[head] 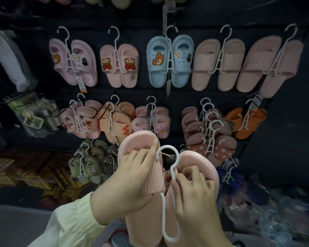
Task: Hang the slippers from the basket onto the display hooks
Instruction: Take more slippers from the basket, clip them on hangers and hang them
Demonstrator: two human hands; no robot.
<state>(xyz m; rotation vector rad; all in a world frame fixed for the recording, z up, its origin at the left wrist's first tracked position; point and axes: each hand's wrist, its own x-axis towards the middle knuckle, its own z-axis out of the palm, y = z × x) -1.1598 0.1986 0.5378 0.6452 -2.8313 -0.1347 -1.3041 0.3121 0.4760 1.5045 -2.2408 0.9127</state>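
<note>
While the left hand (128, 179) grips the pink slippers (139, 141), the right hand (194, 196) pinches their white hanger (163, 211); hands close together.

The left hand (130, 179) grips a slipper (137, 139), fingers tucked under its strap. Just right of it, the right hand (194, 198) pinches a hanger (168, 147).

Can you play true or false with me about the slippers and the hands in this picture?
1. The held slippers are pink. True.
2. The hanger is black. False: it is white.
3. The blue slippers have a bear on them. True.
4. The held slippers already hang on the display. False: the left hand and right hand hold them up in front of it.
</note>
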